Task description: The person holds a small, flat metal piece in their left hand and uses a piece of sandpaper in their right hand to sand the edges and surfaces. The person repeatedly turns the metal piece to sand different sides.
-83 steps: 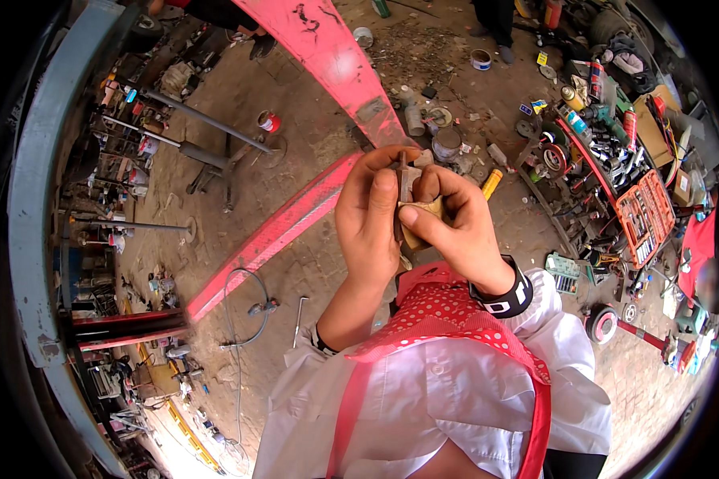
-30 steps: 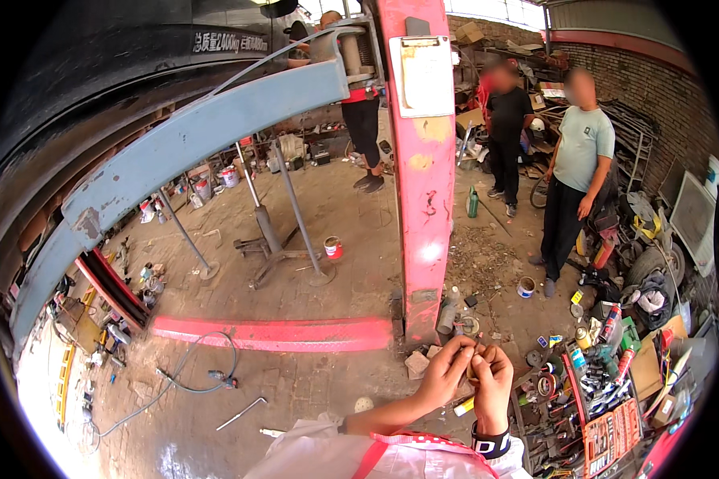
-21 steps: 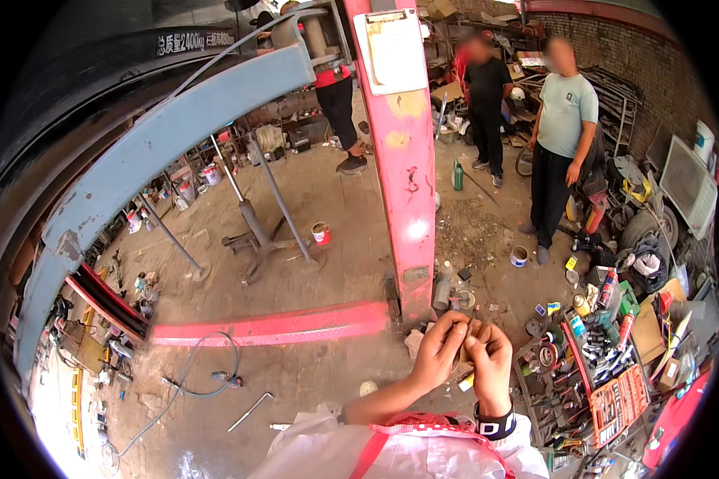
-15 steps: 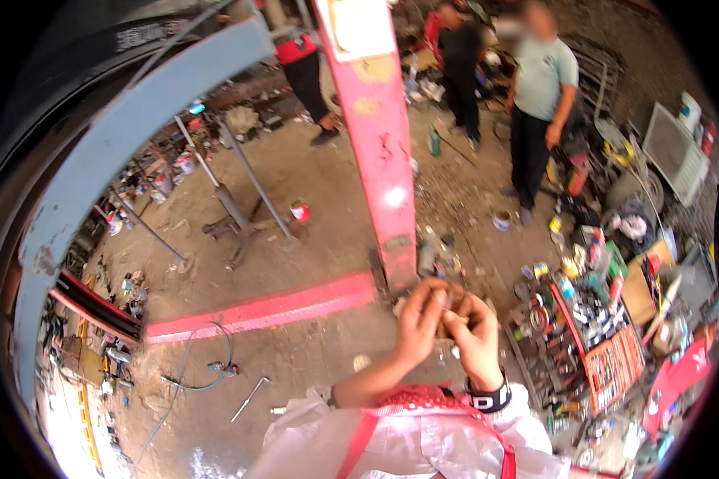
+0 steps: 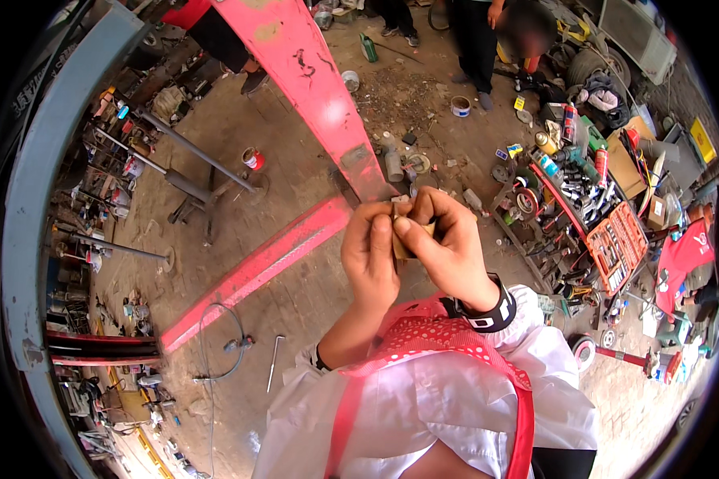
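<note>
My left hand (image 5: 369, 254) and my right hand (image 5: 454, 249) meet in front of my chest, both with fingers bent in a pinch. Between them is a small tan, flat piece (image 5: 401, 251) that looks like stiff paper or card; I cannot make out its exact kind. Both thumbs press against it from the near side. A small pale bit (image 5: 403, 206) shows at the fingertips. The fingers cover most of what is held. Black bands circle both wrists, over white sleeves and a red dotted apron (image 5: 423, 339).
A red lift post (image 5: 315, 88) and its red base beam (image 5: 256, 271) stand ahead. On the floor at left are a hose (image 5: 240, 363) and a metal rod (image 5: 275, 363). To the right lie an orange tool case (image 5: 617, 246) and heaped tools. People stand farther off.
My view has tilted and turned, so the post and floor things appear shifted. Both hands still pinch together, and the tan piece shows more clearly now.
</note>
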Demonstrator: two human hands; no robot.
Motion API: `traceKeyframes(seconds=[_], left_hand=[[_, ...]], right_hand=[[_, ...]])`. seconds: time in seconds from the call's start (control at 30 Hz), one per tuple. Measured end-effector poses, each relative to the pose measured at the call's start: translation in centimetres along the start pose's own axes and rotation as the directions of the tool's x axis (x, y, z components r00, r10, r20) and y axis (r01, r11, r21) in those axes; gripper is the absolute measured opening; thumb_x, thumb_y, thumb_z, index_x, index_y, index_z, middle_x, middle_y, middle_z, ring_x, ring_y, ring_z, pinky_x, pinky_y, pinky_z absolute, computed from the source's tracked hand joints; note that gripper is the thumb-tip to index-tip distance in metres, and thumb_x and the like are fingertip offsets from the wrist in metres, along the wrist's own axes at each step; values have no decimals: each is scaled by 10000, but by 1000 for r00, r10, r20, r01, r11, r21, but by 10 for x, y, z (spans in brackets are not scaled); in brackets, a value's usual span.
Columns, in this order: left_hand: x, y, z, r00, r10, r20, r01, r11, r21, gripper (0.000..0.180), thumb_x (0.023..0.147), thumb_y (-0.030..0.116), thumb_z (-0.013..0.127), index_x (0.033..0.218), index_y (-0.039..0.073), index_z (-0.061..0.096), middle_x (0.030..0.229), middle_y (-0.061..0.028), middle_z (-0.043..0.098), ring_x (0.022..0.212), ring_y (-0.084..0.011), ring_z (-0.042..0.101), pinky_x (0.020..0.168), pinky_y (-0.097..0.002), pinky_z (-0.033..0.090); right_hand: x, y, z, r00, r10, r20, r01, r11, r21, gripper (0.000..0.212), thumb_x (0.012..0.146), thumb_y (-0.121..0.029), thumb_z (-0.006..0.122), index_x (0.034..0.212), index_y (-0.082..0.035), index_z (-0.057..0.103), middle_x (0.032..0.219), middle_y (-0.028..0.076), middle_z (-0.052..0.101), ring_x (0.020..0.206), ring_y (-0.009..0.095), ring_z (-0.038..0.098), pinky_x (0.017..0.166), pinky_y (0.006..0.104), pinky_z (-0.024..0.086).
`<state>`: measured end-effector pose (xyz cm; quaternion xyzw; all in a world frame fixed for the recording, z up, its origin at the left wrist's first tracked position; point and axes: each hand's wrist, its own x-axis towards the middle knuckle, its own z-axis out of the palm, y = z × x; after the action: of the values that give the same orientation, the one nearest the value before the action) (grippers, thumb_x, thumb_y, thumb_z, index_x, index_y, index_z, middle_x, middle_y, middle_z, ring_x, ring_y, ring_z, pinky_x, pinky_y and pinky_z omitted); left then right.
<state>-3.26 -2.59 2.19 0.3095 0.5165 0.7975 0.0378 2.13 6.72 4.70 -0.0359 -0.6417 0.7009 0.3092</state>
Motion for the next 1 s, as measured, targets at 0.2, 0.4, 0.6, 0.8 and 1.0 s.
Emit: traceKeyframes(seconds=[0.2,0.4,0.6,0.8,1.0], left_hand=[[0,0,-1,999,-13,-38,14,1000,22,196,986,177,433,990,-2,512,940,-66,580,761,-70,458,667,-224,385],[5,3,-5,998,-52,-19,52,999,6,197,984,174,437,975,0,528,900,-50,571,732,-67,446,660,-224,379],[11,-1,-3,998,49,-27,-47,997,64,207,984,181,434,973,-1,531,896,-44,565,733,-63,438,653,-228,371],[10,-6,-5,1000,28,8,-29,990,139,216,985,184,425,961,-3,530,898,-43,565,751,-69,447,683,-232,377],[9,-5,-3,998,-64,-8,64,996,62,209,984,184,428,962,-2,522,896,-50,568,748,-80,476,695,-240,397]], right_hand=[[-7,9,0,999,3,45,-1,999,-46,228,802,-92,623,689,-24,437,636,11,426,618,73,389,534,251,344],[-9,5,1,997,9,77,-3,997,-73,245,794,-106,619,685,-15,420,635,26,433,625,80,390,546,262,359],[-1,12,3,999,-23,49,25,998,-56,246,788,-110,617,683,-21,413,630,30,426,632,83,393,533,259,358],[9,14,2,997,-67,-48,70,995,71,244,787,-112,619,677,-27,419,620,29,421,624,74,400,523,259,349],[-7,11,-4,999,27,45,-24,998,-60,264,788,-108,618,664,-23,400,610,35,435,609,72,404,533,266,375]])
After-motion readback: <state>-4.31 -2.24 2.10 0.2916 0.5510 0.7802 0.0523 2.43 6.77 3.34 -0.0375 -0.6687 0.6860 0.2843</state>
